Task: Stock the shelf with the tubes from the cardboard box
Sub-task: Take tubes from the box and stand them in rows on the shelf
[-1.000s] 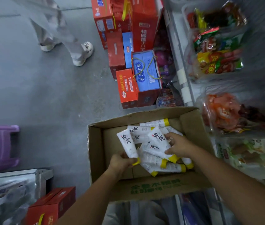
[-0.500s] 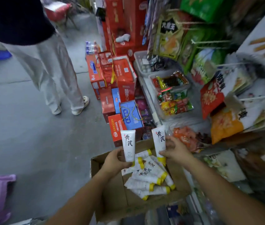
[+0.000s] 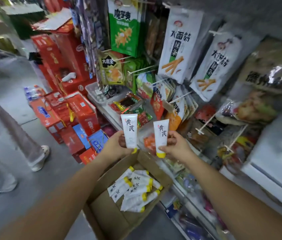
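Note:
My left hand (image 3: 117,144) grips a white tube (image 3: 130,129) with black characters, held upright with its yellow cap down. My right hand (image 3: 175,146) holds a second, matching tube (image 3: 161,135) the same way, about a hand's width to the right. Both are raised above the open cardboard box (image 3: 112,220) on the floor, where several more white tubes (image 3: 135,191) with yellow caps lie in a loose pile. The shelf (image 3: 261,172) stands to the right, its white ledge showing under hanging goods.
Snack bags (image 3: 178,47) hang on pegs above trays of packets (image 3: 130,104). Stacked red gift boxes (image 3: 78,108) and blue boxes (image 3: 98,141) fill the floor at centre left. A person's legs in light trousers (image 3: 15,135) stand on the left.
Both hands lifted a tube each out of the box and raised them higher toward the shelf. My view tilted up from the box to the hanging goods.

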Demonstrator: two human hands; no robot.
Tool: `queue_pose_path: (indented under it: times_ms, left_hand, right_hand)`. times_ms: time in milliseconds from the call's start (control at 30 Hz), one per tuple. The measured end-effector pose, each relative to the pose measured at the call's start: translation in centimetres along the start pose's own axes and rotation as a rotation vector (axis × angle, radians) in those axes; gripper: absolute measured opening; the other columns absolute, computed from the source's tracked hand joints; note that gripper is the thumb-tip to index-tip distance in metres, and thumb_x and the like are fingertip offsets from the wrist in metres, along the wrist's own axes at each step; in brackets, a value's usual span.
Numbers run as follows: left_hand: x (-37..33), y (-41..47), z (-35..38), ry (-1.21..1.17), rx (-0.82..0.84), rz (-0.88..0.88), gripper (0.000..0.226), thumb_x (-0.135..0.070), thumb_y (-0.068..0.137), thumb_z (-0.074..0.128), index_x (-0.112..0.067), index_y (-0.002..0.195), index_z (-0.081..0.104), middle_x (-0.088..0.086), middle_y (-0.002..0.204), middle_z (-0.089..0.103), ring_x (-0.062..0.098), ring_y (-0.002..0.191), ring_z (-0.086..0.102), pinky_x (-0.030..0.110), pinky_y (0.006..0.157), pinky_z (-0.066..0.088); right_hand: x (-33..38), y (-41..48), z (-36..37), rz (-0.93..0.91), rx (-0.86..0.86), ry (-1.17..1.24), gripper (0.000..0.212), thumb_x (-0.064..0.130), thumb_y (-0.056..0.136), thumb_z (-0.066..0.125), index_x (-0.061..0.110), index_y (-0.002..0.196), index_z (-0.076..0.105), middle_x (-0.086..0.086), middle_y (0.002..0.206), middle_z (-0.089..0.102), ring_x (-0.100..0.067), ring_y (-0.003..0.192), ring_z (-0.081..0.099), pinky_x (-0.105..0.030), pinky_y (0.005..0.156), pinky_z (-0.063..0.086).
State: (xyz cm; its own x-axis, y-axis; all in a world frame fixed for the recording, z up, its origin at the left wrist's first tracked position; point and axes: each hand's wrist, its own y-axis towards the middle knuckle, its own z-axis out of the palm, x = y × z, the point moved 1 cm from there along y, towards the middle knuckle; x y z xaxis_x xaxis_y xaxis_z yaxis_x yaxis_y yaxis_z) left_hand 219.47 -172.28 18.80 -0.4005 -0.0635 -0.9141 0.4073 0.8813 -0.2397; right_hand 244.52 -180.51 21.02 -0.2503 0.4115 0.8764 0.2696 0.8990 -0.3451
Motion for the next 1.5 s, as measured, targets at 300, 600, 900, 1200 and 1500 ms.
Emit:
queue_pose_path:
  times_ms: [300,600,900,1200,1500]
  left_hand:
    - [-9.9,-2.9,7.0,0.084,0.162,0.208,0.074,-0.009,0.067,0.088,-0.027,0.127,0.049,-0.004,0.114,0.067,0.013,0.106,0.065,0.040,0.092,0.054]
    - [-18.4,-8.3,11.4,0.112,0.193,0.356,0.072,-0.007,0.070,0.087,-0.024,0.129,0.049,-0.010,0.108,0.066,-0.011,0.093,0.063,0.011,0.074,0.052]
    - [-25.8,-14.6,16.6,0.098,0.279,0.482,0.079,-0.023,0.066,0.090,-0.036,0.131,0.048,-0.003,0.123,0.065,0.016,0.116,0.061,0.040,0.096,0.053]
    - [-30.3,-20.3,27.1,0.052,0.480,0.578,0.071,-0.018,0.065,0.091,-0.041,0.121,0.053,-0.008,0.118,0.068,0.012,0.110,0.065,0.043,0.100,0.051]
    - [-34.4,-26.8,39.8,0.024,0.694,0.655,0.065,0.002,0.073,0.082,-0.019,0.126,0.050,0.005,0.109,0.070,0.018,0.094,0.070,0.018,0.073,0.055]
  right_hand:
    - [0.8,-9.2,-7.9,-0.032,-0.184,0.089,0.063,0.012,0.077,0.081,0.025,0.129,0.046,-0.004,0.112,0.062,-0.022,0.093,0.068,-0.040,0.063,0.061]
    - [2.9,-17.8,-14.2,-0.181,-0.335,0.152,0.068,0.030,0.059,0.086,0.033,0.119,0.054,-0.005,0.102,0.067,-0.027,0.094,0.069,-0.057,0.073,0.059]
    - [4.4,-28.3,-20.8,-0.250,-0.464,0.157,0.057,0.010,0.075,0.082,0.024,0.121,0.050,-0.004,0.109,0.060,-0.026,0.096,0.066,-0.050,0.070,0.061]
    - [-0.1,-39.5,-28.0,-0.246,-0.659,0.207,0.051,0.007,0.077,0.080,0.021,0.118,0.052,-0.009,0.111,0.059,-0.028,0.100,0.065,-0.053,0.071,0.060]
    - [-6.0,-50.0,-34.5,-0.179,-0.864,0.241,0.052,0.006,0.078,0.079,0.022,0.119,0.052,-0.006,0.108,0.059,-0.024,0.099,0.065,-0.045,0.072,0.061]
